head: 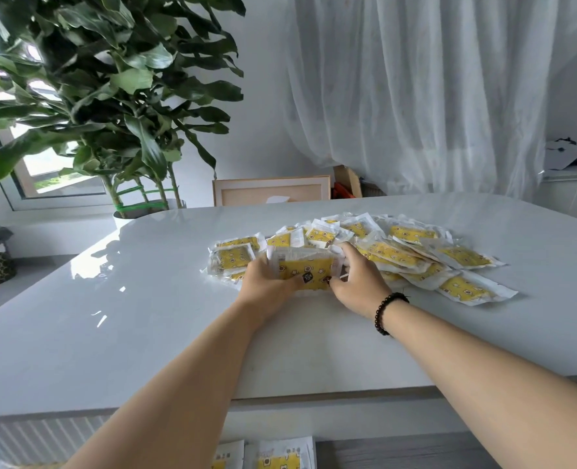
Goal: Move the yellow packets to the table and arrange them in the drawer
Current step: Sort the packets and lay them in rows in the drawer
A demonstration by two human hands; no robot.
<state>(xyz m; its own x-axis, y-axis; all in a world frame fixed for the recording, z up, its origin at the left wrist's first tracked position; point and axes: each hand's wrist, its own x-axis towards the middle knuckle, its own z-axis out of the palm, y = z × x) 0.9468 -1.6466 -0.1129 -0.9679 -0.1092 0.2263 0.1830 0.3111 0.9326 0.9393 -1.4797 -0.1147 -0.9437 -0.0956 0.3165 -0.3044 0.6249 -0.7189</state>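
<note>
White table (145,333) carries a heap of packets (415,255). Left hand (268,286) and right hand (356,282) clamp a stack (305,269), hiding its sides; lower packets (280,460) are cut off.

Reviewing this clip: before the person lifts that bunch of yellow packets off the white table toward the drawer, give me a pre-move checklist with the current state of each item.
1. Left hand on the upright stack of yellow plastic-wrapped packets: ok, it grips the stack's left end.
2. Right hand on the stack: ok, it presses the right end.
3. Stack squared up: cannot tell; only its front face shows.
4. Stack free of the loose pile of yellow packets: not ok, the pile crowds right behind it.
5. Drawer ready: cannot tell; some packets show at the bottom edge, below the glossy white table, but the drawer itself is not clear.
</note>
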